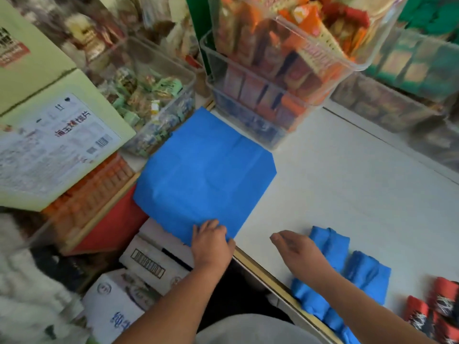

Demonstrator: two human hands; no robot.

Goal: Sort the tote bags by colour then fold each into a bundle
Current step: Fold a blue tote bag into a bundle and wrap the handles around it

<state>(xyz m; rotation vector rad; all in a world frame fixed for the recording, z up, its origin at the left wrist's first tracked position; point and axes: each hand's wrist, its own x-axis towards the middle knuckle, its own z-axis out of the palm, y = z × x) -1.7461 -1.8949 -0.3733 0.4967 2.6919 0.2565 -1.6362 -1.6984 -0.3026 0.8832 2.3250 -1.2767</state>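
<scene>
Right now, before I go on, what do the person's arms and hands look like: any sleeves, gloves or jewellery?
Both forearms are bare, no sleeves showing. The left hand and right hand are ungloved; I see no watch, ring or band, though the picture is slightly blurred. A plain grey garment covers the torso at the bottom edge.

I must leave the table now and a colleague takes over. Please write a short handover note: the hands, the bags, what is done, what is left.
Left grip holds the near corner of the flat blue bag, which is spread on the white table.
Right grip is open and holds nothing, beside the blue bundles.
Done: several blue bundles, and red bundles at the near right.
Left: fold the flat blue bag into a bundle.
</scene>
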